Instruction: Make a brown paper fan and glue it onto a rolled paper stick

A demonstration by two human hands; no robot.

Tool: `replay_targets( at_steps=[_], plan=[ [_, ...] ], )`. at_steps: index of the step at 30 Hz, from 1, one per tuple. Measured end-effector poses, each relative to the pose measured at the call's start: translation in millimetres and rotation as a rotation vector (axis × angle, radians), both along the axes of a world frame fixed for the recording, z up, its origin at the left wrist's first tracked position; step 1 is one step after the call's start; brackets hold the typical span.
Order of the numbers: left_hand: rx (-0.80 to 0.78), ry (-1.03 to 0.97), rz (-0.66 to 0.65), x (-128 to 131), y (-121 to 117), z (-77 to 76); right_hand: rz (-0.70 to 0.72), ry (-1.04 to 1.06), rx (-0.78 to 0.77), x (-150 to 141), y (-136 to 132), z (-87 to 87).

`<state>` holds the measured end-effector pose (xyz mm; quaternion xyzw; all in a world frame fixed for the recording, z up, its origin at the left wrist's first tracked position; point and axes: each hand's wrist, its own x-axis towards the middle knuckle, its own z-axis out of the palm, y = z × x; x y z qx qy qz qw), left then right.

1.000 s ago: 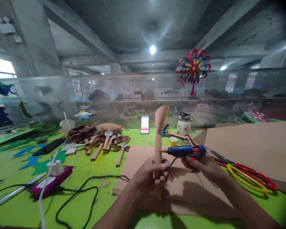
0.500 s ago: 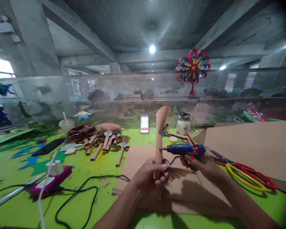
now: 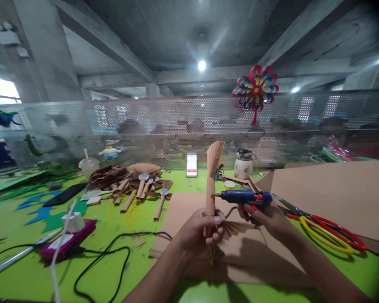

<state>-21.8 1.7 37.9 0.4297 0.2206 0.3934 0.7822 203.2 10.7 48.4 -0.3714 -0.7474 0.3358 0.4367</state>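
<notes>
Your left hand (image 3: 202,227) grips a brown, tube-handled paper fan (image 3: 210,185); your right hand (image 3: 268,219) holds a long blue glue gun (image 3: 240,197) by it.

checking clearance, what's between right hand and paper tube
In the head view: the blue glue gun, nozzle toward the paper tube; a cable and pleated paper lower down.

**Operator:** Is any lettering legible?

**Technician:** None. The upright screen (image 3: 191,162) shows a white field with a red band; its characters cannot be resolved.

**Operator:** Round labels?

**Technician:** Blue labels (image 3: 143,176) are fixed to the paper fans (image 3: 146,168); a pale label (image 3: 229,184) tops the yellow spool (image 3: 229,190). All are too small to read.
</notes>
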Motion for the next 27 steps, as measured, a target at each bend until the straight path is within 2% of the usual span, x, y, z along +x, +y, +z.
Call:
replay_targets(
  at_steps=[14, 19, 24, 27],
  plan=[
    [-0.02, -0.039, 0.02, 2, 0, -0.3, 0.011, -0.069, 0.005, 16, 11, -22.2],
    [-0.032, -0.014, -0.008, 0, 3, -1.6, -0.032, -0.045, 0.017, 17, 12, -20.6],
    [-0.029, -0.004, 0.019, 4, 2, -3.2, -0.059, -0.093, 0.101, 12, 13, -17.2],
    [-0.023, -0.013, 0.022, 4, 1, -3.1, -0.033, -0.111, 0.118, 12, 13, -17.3]
  ],
)
